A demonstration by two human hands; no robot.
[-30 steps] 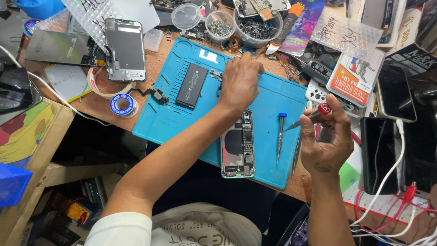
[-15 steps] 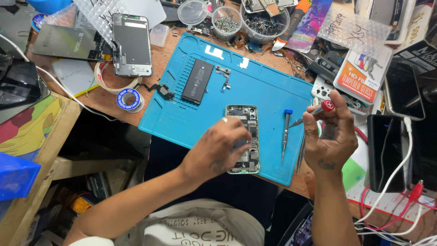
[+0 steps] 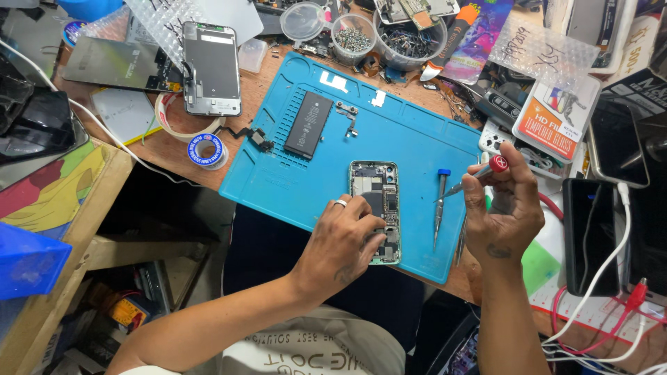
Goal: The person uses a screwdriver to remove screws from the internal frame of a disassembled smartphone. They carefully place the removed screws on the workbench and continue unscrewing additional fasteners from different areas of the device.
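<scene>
An opened phone body (image 3: 376,192) with its inner boards showing lies on a blue work mat (image 3: 292,180). My left hand (image 3: 344,239) rests on the phone's lower half, fingers curled over it, a ring on one finger. My right hand (image 3: 501,212) hovers to the right of the mat and holds a red-capped screwdriver (image 3: 479,172), tip pointing left. A blue-capped screwdriver (image 3: 440,205) lies on the mat between the two hands. A black battery (image 3: 308,125) and small metal brackets (image 3: 347,114) lie farther up the mat.
A detached phone screen (image 3: 212,68) and a dark panel (image 3: 114,64) lie at upper left by a tape roll (image 3: 207,151). Bowls of screws (image 3: 353,36) stand behind the mat. A black phone with a white cable (image 3: 590,236) and boxes crowd the right. A blue bin (image 3: 28,260) sits at left.
My left hand came back from the mat's upper middle down onto the phone body, then settled over its lower half. My right hand kept the red-capped screwdriver, barely moving.
</scene>
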